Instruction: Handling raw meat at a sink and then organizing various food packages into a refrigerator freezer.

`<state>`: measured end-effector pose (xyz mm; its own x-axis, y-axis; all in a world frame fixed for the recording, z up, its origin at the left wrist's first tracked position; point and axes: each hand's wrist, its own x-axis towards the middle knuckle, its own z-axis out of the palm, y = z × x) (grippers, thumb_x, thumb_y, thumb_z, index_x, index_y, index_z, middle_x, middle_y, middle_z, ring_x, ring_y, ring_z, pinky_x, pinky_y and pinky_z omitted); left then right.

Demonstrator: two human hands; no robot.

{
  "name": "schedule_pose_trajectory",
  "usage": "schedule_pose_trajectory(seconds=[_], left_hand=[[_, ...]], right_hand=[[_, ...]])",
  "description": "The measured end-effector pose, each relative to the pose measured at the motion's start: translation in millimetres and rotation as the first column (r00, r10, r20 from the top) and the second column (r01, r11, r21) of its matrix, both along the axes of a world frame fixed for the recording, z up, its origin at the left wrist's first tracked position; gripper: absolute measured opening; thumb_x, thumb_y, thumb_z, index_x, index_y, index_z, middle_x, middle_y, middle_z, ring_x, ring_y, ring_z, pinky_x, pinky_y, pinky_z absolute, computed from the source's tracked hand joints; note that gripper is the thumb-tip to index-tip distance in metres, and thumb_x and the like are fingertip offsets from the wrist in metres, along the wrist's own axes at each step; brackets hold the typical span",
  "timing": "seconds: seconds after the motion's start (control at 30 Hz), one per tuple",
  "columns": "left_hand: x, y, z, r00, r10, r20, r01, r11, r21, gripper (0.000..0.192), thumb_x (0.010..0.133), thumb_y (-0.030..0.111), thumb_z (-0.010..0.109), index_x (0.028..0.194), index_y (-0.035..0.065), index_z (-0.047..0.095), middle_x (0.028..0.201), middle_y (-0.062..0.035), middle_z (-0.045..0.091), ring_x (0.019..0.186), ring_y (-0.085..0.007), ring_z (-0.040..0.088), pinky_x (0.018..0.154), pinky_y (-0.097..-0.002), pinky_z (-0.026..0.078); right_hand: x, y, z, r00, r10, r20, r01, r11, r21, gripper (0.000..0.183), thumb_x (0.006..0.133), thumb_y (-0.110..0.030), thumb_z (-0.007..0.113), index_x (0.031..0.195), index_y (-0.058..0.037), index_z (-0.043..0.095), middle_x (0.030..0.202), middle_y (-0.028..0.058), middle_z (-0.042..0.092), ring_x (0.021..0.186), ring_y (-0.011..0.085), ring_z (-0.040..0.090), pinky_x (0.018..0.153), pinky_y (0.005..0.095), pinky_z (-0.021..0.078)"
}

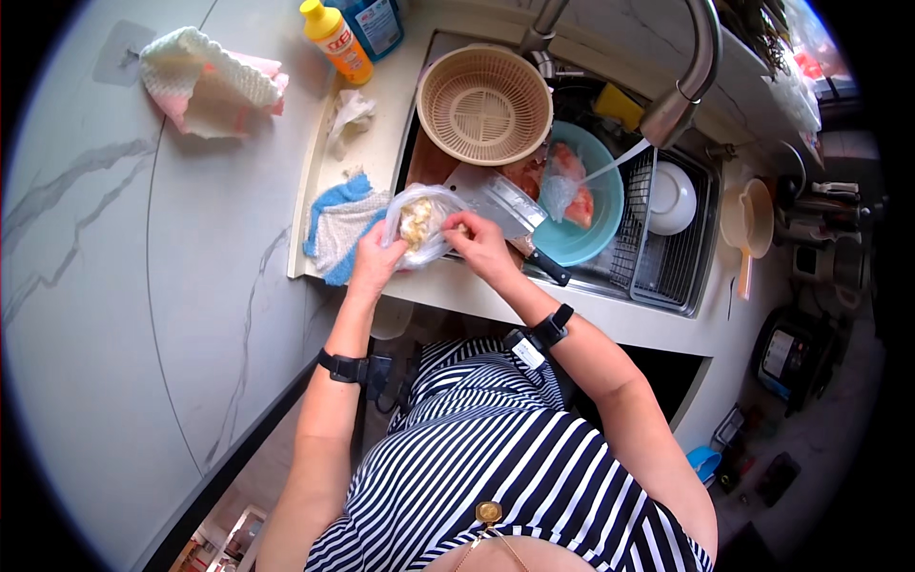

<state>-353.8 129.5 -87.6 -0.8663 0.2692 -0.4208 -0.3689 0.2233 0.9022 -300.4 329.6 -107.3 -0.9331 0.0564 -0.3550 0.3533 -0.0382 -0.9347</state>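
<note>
My left hand [376, 259] grips the left side of a clear plastic bag [433, 250] that holds pale yellow, lumpy food [417, 223]. At the bag's right edge, my right hand [480, 242] pinches a small yellowish piece between its fingertips. Just beyond lies a cleaver [500, 194] with a black handle [549, 267]. Water runs from the faucet [670, 114] into a light blue basin [607, 222], where raw pink meat [580, 207] sits beside a clear plastic bag. More raw meat [525, 175] lies left of the basin, partly hidden by the cleaver.
A beige colander [485, 104] stands over the sink's left part. A blue and white cloth [347, 225] and crumpled tissue [352, 118] lie on the left counter, near two bottles [338, 43]. A white bowl [672, 199] sits upside down in the wire rack; a beige ladle [748, 218] is farther right.
</note>
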Motion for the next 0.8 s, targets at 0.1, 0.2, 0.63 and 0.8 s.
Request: schedule_pose_trajectory(seconds=[0.1, 0.2, 0.63, 0.8], left_hand=[[3.0, -3.5, -4.5, 1.000, -0.005, 0.008, 0.006, 0.990, -0.140, 0.039, 0.075, 0.009, 0.068, 0.112, 0.0003, 0.060, 0.097, -0.0078, 0.065, 0.081, -0.0139, 0.061, 0.069, -0.0281, 0.052], [8.4, 7.9, 12.9, 1.000, 0.024, 0.018, -0.023, 0.995, -0.097, 0.045, 0.073, 0.009, 0.070, 0.116, 0.0009, 0.057, 0.099, -0.0103, 0.065, 0.080, -0.0172, 0.064, 0.060, -0.0303, 0.056], [14.6, -4.9, -16.4, 0.997, 0.013, -0.076, -0.045, 0.899, -0.435, 0.048, 0.072, 0.013, 0.070, 0.117, 0.0047, 0.058, 0.098, -0.0106, 0.066, 0.079, -0.0237, 0.066, 0.067, -0.0354, 0.054], [11.8, 10.5, 19.7, 0.884, -0.154, -0.442, -0.160, 0.788, -0.594, 0.037, 0.070, 0.015, 0.071, 0.106, 0.0102, 0.064, 0.088, -0.0064, 0.060, 0.083, -0.0270, 0.060, 0.072, -0.0391, 0.049]], right_hand=[[2.1, -4.0, 7.6, 0.940, 0.182, -0.289, -0.065, 0.926, 0.372, 0.023, 0.080, -0.009, 0.059, 0.103, -0.0086, 0.061, 0.080, 0.0090, 0.061, 0.069, 0.0252, 0.063, 0.056, 0.0358, 0.0497], [6.3, -6.3, 25.9, 0.871, 0.313, -0.379, -0.052, 0.827, 0.560, 0.028, 0.078, -0.009, 0.058, 0.106, -0.0113, 0.061, 0.082, 0.0118, 0.062, 0.072, 0.0307, 0.063, 0.060, 0.0388, 0.0512], [-8.6, 28.9, 24.6, 0.834, 0.516, 0.198, -0.437, 0.397, 0.807, 0.018, 0.078, -0.022, 0.057, 0.077, -0.0070, 0.067, 0.074, 0.0162, 0.067, 0.072, 0.0346, 0.066, 0.065, 0.0466, 0.0529], [-4.6, 39.3, 17.3, 0.869, 0.451, 0.203, -0.445, 0.532, 0.720, 0.018, 0.080, -0.021, 0.054, 0.082, -0.0085, 0.067, 0.077, 0.0163, 0.067, 0.078, 0.0358, 0.065, 0.070, 0.0472, 0.0510]])
